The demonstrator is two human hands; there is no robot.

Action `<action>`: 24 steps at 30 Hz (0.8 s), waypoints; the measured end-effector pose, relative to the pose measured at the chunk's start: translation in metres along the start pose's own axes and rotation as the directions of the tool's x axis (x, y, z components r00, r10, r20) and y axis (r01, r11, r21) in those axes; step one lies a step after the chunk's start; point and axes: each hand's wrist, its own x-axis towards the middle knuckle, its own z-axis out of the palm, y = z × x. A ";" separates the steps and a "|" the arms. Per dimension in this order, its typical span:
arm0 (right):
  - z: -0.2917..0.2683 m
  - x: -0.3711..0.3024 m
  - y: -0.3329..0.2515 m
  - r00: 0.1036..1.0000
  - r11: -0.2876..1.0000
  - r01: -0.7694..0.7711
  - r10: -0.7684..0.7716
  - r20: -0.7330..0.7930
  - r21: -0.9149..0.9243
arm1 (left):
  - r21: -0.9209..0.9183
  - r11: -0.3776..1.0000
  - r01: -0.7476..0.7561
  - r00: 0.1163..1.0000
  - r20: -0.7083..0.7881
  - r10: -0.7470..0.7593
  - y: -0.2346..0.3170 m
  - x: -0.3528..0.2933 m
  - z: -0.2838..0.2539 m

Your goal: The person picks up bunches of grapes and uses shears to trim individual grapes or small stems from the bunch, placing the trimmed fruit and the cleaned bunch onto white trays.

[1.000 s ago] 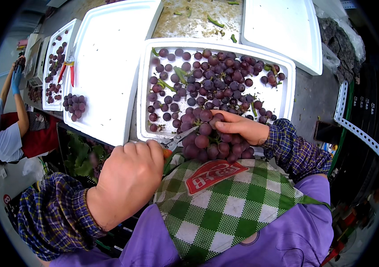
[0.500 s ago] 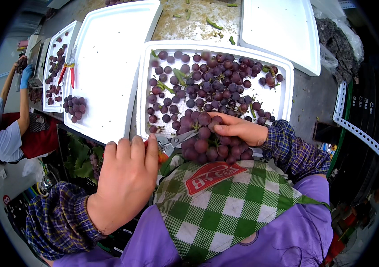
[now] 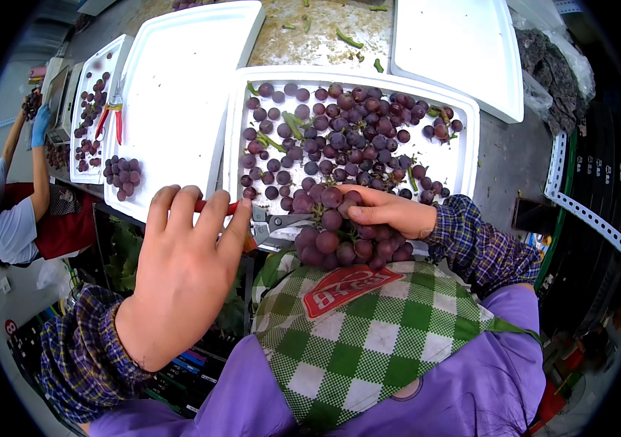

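My left hand point(image 3: 183, 266) is closed around the red handles of a pair of pruning shears point(image 3: 265, 220). The shears' metal blades are spread apart and point right, at the left side of a bunch of dark purple grapes point(image 3: 358, 247). My right hand point(image 3: 396, 214) pinches that bunch near its top, thumb over the berries, and holds it above the near rim of a white foam tray point(image 3: 472, 146). Loose grapes point(image 3: 369, 142) and bits of green stem lie inside the tray. Where the blade tips end among the berries is hard to make out.
To the left, a white foam lid point(image 3: 179, 95) carries a small grape cluster point(image 3: 122, 175). Beyond it are a narrow tray of grapes point(image 3: 92, 105) and red-handled shears point(image 3: 111, 120). Another white lid point(image 3: 460, 54) lies back right. A gloved co-worker point(image 3: 22, 211) stands far left.
My left hand has shifted slightly up and left, its fingers spreading, and the shears' blades have opened wider. My right hand and the grape bunch have hardly moved.
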 end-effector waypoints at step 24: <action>-0.010 0.005 0.014 0.999 0.999 0.033 -0.032 0.029 -0.036 | -0.135 0.990 -0.051 0.998 -0.029 0.047 -0.031 0.020 0.026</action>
